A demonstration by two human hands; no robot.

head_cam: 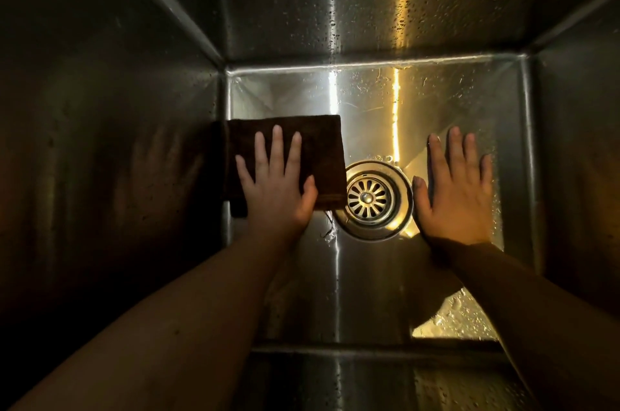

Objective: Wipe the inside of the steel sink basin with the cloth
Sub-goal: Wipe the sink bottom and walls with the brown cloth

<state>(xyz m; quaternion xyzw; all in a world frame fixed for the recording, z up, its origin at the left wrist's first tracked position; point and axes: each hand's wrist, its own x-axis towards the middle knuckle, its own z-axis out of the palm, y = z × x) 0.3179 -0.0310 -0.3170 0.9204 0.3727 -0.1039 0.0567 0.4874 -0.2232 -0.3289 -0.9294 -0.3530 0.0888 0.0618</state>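
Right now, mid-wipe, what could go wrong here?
A corner of the brown cloth lies at the drain strainer rim; a rightward stroke could snag it on the slots.
The left hand presses with flat fingers, no grip; the cloth may slide out.
The right hand seems to bear on the wet sink floor and could slip.
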